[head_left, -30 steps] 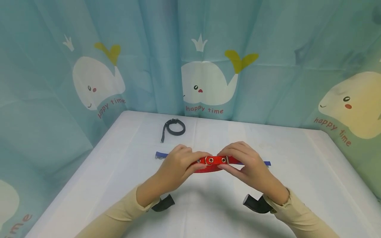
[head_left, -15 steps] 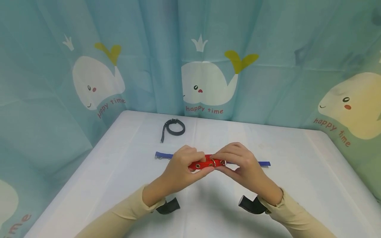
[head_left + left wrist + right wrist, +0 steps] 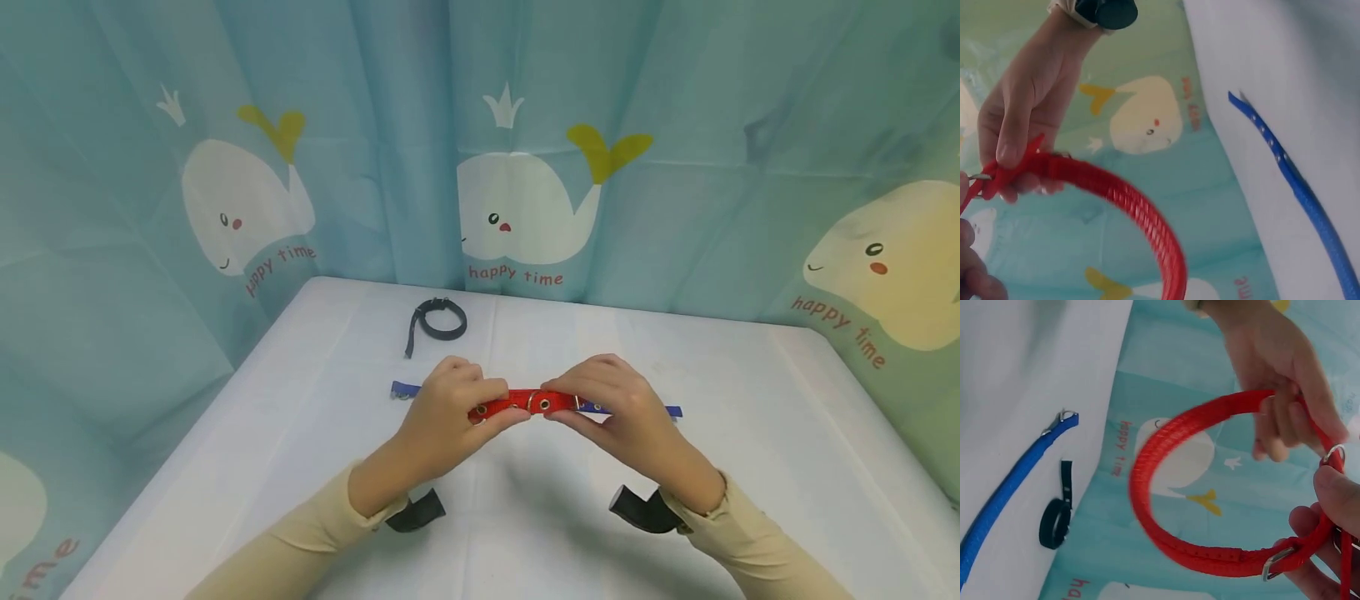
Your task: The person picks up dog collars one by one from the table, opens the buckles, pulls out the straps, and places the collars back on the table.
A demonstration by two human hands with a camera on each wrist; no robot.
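Observation:
A red pet collar with metal eyelets, a D-ring and a buckle is held up above the table between both hands. My left hand pinches its eyelet strap, thumb below and fingers above. On the other side my right hand pinches the strap close to the buckle. From the right wrist, the red collar forms a wide loop, and its metal buckle shows near my right fingers. Behind the hands a blue collar lies stretched across the table, its middle mostly hidden.
A black collar, coiled with its end hanging out, lies farther back on the white table. A blue curtain with whale prints stands behind the table. Each wrist carries a black camera mount.
The hands have shifted slightly and drawn a little apart since half a second ago. The red strap has been turned and now lies nearly level, with both hands still gripping it.

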